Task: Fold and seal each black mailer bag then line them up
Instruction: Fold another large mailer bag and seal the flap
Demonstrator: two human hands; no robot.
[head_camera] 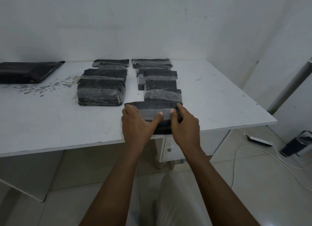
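Right now we are holding the folded mailer bag at the near edge of the table, with its long axis running left to right along that edge. Our left hand is gripping its left end and our right hand its right end. The fingers are curling round the ends while both thumbs are pressing on the pale tape strip across the top. The bag is lying straight ahead of both hands, neither one nearer.

It is sitting at the near end of the right row of taped bags, touching or overlapping the closest one; we cannot tell which. We are judging that a short nudge toward the far edge would square it with that row.

Our hands are hiding the bag's near side and both ends. The unfolded stack at the far left corner is being cut off by the frame.
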